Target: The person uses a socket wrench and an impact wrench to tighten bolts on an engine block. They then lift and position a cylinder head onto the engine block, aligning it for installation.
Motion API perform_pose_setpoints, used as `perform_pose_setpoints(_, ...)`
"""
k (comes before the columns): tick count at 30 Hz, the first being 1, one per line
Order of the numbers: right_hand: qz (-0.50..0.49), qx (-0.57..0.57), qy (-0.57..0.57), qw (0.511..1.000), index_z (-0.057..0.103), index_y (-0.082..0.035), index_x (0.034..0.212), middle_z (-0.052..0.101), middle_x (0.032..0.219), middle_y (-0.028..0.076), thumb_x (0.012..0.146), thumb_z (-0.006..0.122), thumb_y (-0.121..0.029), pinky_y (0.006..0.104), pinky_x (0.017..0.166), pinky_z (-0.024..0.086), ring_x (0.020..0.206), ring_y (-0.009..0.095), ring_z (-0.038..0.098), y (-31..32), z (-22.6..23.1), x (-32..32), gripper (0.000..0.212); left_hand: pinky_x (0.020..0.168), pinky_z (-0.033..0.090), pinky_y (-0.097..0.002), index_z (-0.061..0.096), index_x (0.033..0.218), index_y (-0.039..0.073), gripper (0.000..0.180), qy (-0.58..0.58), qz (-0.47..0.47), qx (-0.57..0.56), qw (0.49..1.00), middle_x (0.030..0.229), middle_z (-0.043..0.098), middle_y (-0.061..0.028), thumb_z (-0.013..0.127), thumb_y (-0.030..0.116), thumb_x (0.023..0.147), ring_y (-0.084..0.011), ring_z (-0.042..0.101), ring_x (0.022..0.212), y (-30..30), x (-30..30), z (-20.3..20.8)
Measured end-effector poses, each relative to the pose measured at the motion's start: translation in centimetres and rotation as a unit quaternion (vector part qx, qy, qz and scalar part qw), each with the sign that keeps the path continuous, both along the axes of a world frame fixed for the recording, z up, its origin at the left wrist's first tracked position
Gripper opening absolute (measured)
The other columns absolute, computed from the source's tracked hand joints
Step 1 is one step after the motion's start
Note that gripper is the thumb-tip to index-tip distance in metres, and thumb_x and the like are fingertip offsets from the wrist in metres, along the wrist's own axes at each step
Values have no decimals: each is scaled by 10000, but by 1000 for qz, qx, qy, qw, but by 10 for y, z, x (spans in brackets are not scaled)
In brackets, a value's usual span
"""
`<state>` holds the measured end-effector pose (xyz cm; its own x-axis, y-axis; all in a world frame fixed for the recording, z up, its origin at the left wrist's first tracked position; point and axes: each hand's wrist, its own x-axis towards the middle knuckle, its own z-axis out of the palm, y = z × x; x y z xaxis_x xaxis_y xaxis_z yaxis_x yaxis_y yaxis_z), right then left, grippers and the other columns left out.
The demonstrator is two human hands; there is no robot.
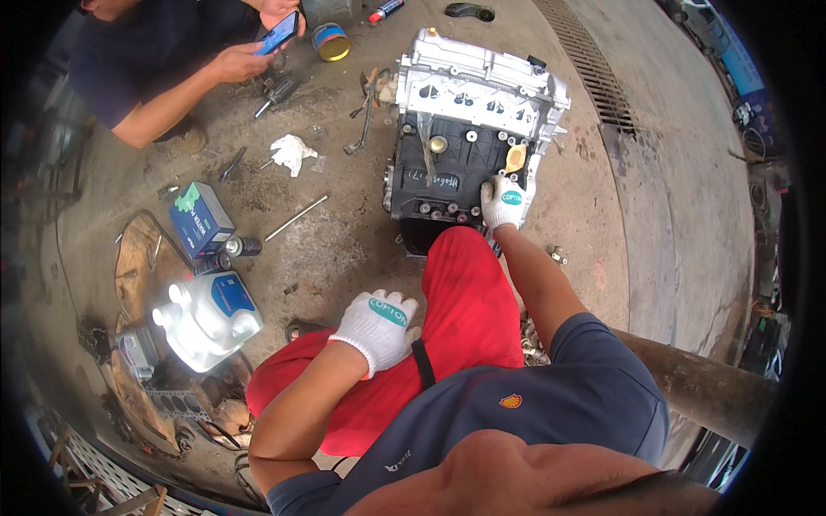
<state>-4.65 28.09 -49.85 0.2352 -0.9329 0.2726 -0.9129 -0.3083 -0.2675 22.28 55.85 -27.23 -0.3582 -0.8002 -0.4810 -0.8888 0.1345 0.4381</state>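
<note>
The engine (469,138) stands on the concrete floor (344,241) ahead of the person's red-trousered knee. The right hand (502,202), gloved, lies flat and open against the engine's dark lower side, gripping nothing. The left hand (376,327), gloved too, rests loosely curled on the left thigh, empty. A white jug (211,318), a blue box (200,219) and a rag (292,153) lie to the left.

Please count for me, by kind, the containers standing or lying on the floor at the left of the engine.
White plastic jugs: 1
Blue cardboard boxes: 1
Small dark spray cans: 1
Round tins: 1
Total: 4
</note>
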Motion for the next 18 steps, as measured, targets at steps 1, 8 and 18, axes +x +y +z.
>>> perform_pose_setpoints(1,-1,8,4,1000,737,-69,1008,764,970,188,958,690,-279,512,871,545,948,395,726,2,3,3,221,1005,535,-483,670,1281,77,446,0,2,3,1000,1244,707,-165,671,434,1014,-359,672,1192,0,1,0)
perform_pose_setpoints(8,-5,2,20,1000,732,-87,1028,765,972,174,961,685,-292,493,906,537,955,386,727,5,12,3,221,1005,537,-488,670,1276,77,434,1,-2,4,1000,1239,706,-165,676,419,1008,-360,675,1190,-1,0,0)
perform_pose_setpoints(18,-7,2,12,1000,745,-78,973,764,969,175,953,682,-283,510,896,540,965,389,719,1,6,2,216,1004,538,-489,673,1270,77,425,5,2,-3,1000,1239,707,-163,686,410,1006,-362,677,1184,0,0,0)
